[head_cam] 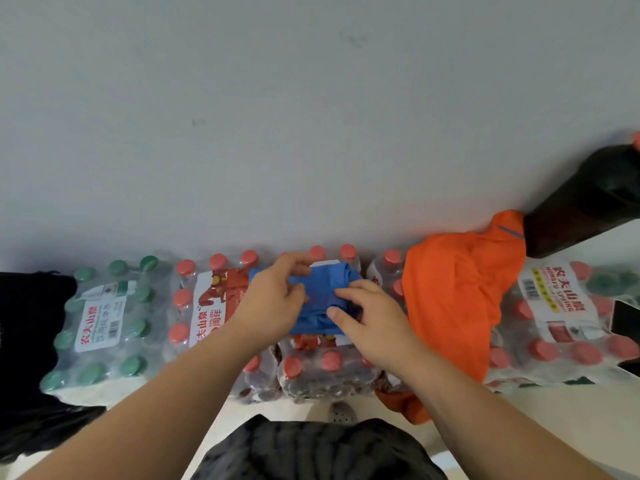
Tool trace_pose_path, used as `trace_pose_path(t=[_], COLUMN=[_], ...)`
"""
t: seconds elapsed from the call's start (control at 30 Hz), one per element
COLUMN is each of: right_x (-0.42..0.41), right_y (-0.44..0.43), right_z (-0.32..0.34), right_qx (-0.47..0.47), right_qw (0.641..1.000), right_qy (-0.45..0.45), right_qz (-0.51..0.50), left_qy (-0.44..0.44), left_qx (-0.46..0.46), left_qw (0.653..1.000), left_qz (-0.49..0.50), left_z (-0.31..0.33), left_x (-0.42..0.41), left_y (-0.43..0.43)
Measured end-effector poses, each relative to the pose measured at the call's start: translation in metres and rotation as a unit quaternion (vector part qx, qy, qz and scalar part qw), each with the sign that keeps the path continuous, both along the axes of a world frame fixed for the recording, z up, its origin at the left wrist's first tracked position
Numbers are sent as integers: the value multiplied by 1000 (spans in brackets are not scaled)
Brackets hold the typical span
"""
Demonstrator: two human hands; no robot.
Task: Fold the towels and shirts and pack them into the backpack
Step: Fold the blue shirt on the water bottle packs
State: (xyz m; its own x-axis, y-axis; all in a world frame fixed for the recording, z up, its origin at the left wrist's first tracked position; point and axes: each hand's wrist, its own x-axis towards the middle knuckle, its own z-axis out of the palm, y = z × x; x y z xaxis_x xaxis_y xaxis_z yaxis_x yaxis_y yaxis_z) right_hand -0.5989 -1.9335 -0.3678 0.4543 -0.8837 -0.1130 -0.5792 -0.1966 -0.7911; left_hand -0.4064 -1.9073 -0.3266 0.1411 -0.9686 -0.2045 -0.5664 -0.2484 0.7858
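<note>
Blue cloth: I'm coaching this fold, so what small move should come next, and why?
Probably press it flat: the left hand and right hand both grip the blue cloth, already a small bundle on the red-capped bottle pack, yet its top looks bunched.

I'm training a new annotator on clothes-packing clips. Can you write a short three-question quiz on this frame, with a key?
1. True or false: the orange garment is already folded into a neat flat square.
2. Multiple choice: what do the left hand and the right hand hold? A) the blue cloth B) the orange garment C) a single loose bottle
3. Fill in the blank: the blue cloth lies on top of shrink-wrapped bottle packs with ___ caps.

Key: 1 false, because it hangs crumpled over the packs. 2 A. 3 red.
</note>
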Motion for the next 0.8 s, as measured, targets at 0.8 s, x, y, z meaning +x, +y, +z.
trace_pose_path(t=[0.8], right_x=[-13], right_y=[3], right_z=[-16], right_qx=[-93], right_qw=[916], right_qy=[332], right_qz=[207], left_qy=[-165], left_qx=[-57], left_qw=[985], left_qz=[16], left_z=[-46], left_x=[14], left_y=[29])
